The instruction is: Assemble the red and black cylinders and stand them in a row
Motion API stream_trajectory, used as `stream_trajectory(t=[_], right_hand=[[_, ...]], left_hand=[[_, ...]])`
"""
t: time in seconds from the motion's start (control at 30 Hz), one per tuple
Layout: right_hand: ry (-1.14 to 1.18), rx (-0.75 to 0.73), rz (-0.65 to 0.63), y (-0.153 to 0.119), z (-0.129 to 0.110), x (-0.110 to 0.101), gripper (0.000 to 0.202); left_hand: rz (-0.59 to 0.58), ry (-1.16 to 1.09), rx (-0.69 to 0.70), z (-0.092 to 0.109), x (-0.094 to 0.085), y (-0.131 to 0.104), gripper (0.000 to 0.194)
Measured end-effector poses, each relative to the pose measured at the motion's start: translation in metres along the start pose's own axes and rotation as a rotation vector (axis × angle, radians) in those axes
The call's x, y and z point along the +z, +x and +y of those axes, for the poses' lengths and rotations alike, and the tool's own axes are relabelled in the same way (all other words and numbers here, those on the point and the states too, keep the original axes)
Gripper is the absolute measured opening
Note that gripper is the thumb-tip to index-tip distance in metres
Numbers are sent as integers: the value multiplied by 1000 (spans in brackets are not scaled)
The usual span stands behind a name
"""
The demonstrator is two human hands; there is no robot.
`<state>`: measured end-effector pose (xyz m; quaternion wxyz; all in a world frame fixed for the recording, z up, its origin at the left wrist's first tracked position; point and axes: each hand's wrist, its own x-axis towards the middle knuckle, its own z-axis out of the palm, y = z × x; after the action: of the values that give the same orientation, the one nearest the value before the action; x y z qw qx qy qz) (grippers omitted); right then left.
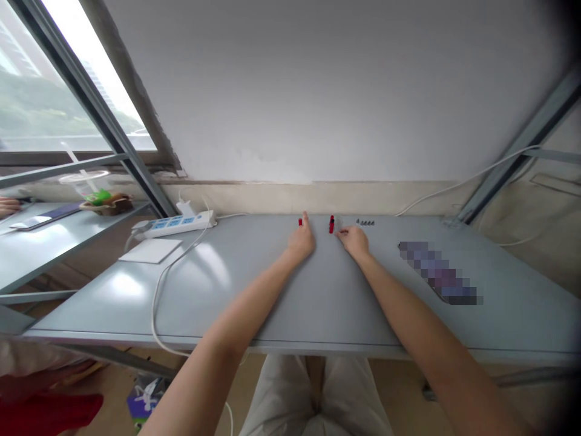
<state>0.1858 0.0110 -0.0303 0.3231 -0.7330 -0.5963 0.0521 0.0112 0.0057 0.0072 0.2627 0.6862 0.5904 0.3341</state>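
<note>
My left hand (302,241) is over the middle of the desk with one finger pointing toward the wall. A small red piece (300,222) shows at its fingers, which look closed on it. To the right stands a small red and black object (331,224), too small to name. Just beside that object, my right hand (355,240) has its fingertips pinched together; whatever is between them is too small to make out. Behind my right hand, several small dark pieces, possibly screws (367,223), lie in a row.
A phone (438,274), blurred out, lies on the right of the grey desk (318,315). At the left are a white power strip (179,224), a white flat square (151,251) and a loose cable (157,297). Another person's hand (8,206) rests on the neighbouring desk.
</note>
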Motion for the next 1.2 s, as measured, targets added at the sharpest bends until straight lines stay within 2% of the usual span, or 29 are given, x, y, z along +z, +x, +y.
stream_trajectory(t=[0.13,0.27,0.47,0.7,0.87,1.0,1.2], right_hand=[[-29,0,-27,-2,-2,-3,25],[-136,12,-51,-7,-9,-12,24],[-258,7,-132,-15,-22,-21,24],[6,-93,-113,-22,-33,-15,31],[293,-128,-208,-26,-38,-8,33],[461,-129,-210,-27,-37,-5,35],[549,-136,-178,-25,-35,-4,28]], left_hand=[[4,122,35,0,3,7,63],[57,223,120,0,3,14,33],[38,89,178,-4,6,18,20],[-36,-355,14,-12,10,6,18],[-92,-624,-53,-10,1,-7,17],[-113,-713,-62,-8,-3,-11,17],[-102,-757,-77,-10,-1,-13,21]])
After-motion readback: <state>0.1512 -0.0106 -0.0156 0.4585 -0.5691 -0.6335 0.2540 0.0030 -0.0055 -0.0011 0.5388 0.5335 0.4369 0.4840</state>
